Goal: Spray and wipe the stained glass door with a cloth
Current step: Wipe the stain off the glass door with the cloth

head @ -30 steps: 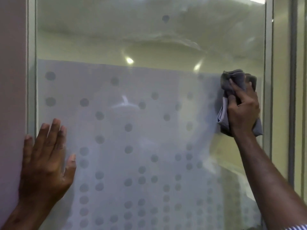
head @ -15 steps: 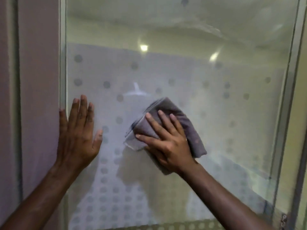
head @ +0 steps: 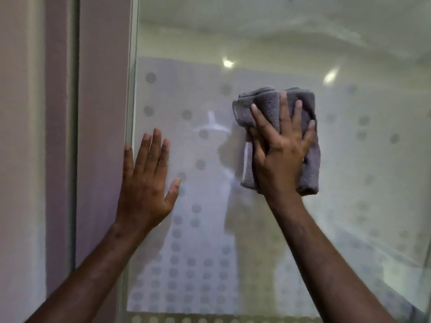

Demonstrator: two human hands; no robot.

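Fingers of the right hand lie spread and straight over the folded grey terry cloth, pressing it flat against the frosted, dot-patterned glass door near its middle. Left hand, fingers straight, braces the door's left edge. Glass looks rigid and slick; the soft cloth may slip, so palm pressure suits. Stains are hard to make out; no spray bottle shows.

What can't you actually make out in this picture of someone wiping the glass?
- Stains on the glass door: head view, lost among frosted dots and reflections.
- Spray bottle: nowhere in the head view.
- Glass under the grey cloth: covered by it and the right hand.
- Door's bottom and right side: cut off by the frame.
- Left hand: its palm faces away, so contact is unclear.
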